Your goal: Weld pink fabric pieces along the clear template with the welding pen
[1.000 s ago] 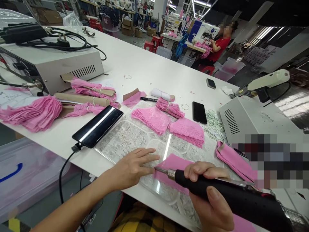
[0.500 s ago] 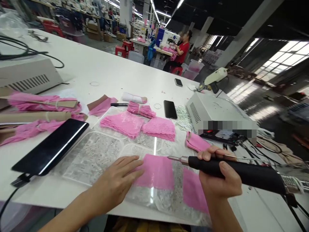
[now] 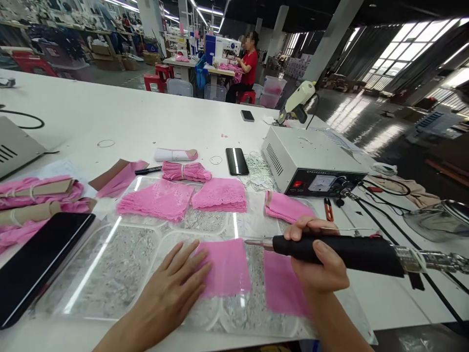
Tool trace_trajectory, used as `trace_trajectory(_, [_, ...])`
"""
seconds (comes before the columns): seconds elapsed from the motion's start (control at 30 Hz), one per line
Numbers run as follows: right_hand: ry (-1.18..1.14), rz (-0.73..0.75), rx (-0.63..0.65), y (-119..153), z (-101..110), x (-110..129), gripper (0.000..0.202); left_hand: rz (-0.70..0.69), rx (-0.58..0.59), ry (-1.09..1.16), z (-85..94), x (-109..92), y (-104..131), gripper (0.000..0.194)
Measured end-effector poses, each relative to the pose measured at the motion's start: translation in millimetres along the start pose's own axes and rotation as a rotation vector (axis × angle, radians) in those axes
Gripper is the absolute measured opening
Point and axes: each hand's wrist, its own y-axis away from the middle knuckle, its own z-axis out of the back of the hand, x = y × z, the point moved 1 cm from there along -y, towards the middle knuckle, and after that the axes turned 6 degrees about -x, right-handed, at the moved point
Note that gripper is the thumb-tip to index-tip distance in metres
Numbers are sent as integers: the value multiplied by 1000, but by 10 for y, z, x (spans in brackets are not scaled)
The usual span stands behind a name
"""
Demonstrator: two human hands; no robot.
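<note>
My left hand (image 3: pixel 178 286) lies flat with its fingers spread, the fingertips on the left edge of a pink fabric piece (image 3: pixel 227 269). In my right hand (image 3: pixel 322 259) is a black-handled tool (image 3: pixel 351 252), its metal tip pointing left at that piece's upper right corner. A second pink piece (image 3: pixel 282 283) lies partly behind my right hand. Both pieces rest on a clear patterned sheet (image 3: pixel 106 274). Beyond them are two stacks of pink lace, the left stack (image 3: pixel 157 199) and the right stack (image 3: pixel 220 194).
A grey control box (image 3: pixel 315 161) stands at the right, with cables beside it. A large black phone (image 3: pixel 44 264) lies at the left, a smaller one (image 3: pixel 237 161) beyond the stacks. Tied pink bundles (image 3: pixel 36 195) lie at the left edge. A person in red (image 3: pixel 249 66) sits at a sewing machine.
The view has turned to the right and levelled. My left hand's fingers have spread wider and lie flatter by the pink piece. The tool stays in my right hand, its tip by the same corner.
</note>
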Motion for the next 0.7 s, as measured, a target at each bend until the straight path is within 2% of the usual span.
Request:
trace_trajectory(0.4, [16, 7, -3, 17, 2, -20, 18, 59, -30, 53, -11, -38, 3, 29])
trace_trajectory(0.7, [11, 13, 35, 18, -41, -79, 17, 20, -6, 37, -22, -13, 37, 32])
